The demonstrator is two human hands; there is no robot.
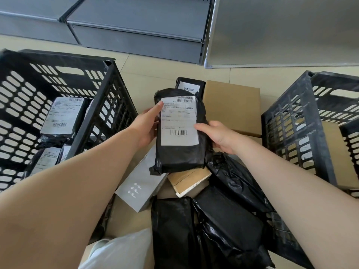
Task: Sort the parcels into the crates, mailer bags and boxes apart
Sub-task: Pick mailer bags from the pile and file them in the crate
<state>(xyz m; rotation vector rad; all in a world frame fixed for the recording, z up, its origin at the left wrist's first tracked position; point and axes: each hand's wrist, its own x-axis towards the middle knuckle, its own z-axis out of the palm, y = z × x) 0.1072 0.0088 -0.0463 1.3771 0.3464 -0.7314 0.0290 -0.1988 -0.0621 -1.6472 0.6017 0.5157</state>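
Both hands on one black mailer bag (180, 150), held label-up at frame center, above the floor pile. Left hand (144, 127) grips its 9 o'clock edge, fingers (158, 106) stretched up over the label corner. Right hand (217, 135) grips the 3 o'clock edge, thumb curled onto the label.

Left crate (108, 105) at 9 o'clock: black, slotted, has labelled mailer bags (62, 117) inside. Right crate (295, 121) at 3 o'clock: dark grey, brown box (338, 152) inside.

Pile under/around the held bag: cardboard box (232, 105) at 1 o'clock, touching the bag's far side; another labelled mailer (190, 85) at 12, partly hidden behind it. Grey box (139, 183) at 7 o'clock, flat brown box (189, 180) just below the bag, loose black bags (223, 226) at 5–6 o'clock, crowding the right crate's near wall. White plastic bag (120, 251) at bottom edge. Grey shelving (136, 32) at 12 o'clock, panel (281, 32) at 1–2.
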